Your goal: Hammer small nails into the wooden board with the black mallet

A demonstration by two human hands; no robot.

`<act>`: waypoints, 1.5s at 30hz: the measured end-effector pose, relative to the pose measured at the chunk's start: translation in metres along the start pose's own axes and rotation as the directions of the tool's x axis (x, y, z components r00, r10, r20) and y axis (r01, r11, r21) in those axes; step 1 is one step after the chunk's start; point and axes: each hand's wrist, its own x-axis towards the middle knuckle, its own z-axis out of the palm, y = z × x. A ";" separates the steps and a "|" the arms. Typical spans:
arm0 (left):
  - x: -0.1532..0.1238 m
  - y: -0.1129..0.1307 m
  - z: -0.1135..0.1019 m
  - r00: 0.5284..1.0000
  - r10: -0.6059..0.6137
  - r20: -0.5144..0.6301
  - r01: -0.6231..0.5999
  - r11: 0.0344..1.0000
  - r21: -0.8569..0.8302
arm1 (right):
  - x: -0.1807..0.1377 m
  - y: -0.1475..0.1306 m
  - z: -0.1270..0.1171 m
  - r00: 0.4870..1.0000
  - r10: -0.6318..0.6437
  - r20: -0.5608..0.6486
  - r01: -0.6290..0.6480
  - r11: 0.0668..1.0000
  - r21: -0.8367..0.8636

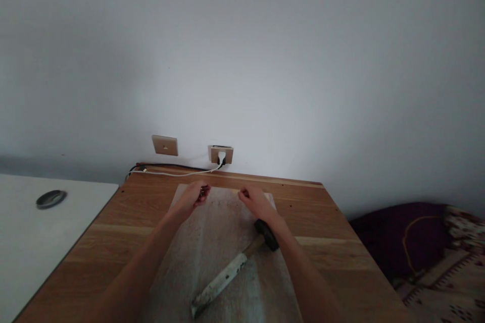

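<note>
Both my hands reach to the far end of a pale board lying on a wooden table. My left hand is curled closed around small dark items that I cannot make out. My right hand is pinched closed near the board's far edge; what it holds, if anything, is too small to see. A hammer with a black head and a paint-stained wooden handle lies on the board, just under my right forearm.
A white surface with a dark round object adjoins the table on the left. Wall sockets with a plugged white cable sit behind the table. Dark patterned fabric lies to the right.
</note>
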 end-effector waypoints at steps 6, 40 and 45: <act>-0.006 -0.004 0.011 0.986 0.114 0.120 -0.149 0.928 0.343 | 0.006 0.015 0.003 0.999 0.014 -0.045 -0.002 0.971 0.239; -0.053 -0.019 0.068 0.995 -0.096 0.039 0.098 0.745 -0.660 | -0.045 -0.082 -0.020 0.872 -0.484 0.068 0.485 0.874 0.002; -0.058 -0.029 0.062 0.973 0.042 0.226 -0.040 0.999 -0.012 | -0.062 -0.046 -0.025 0.917 -0.380 -0.120 0.397 0.894 0.207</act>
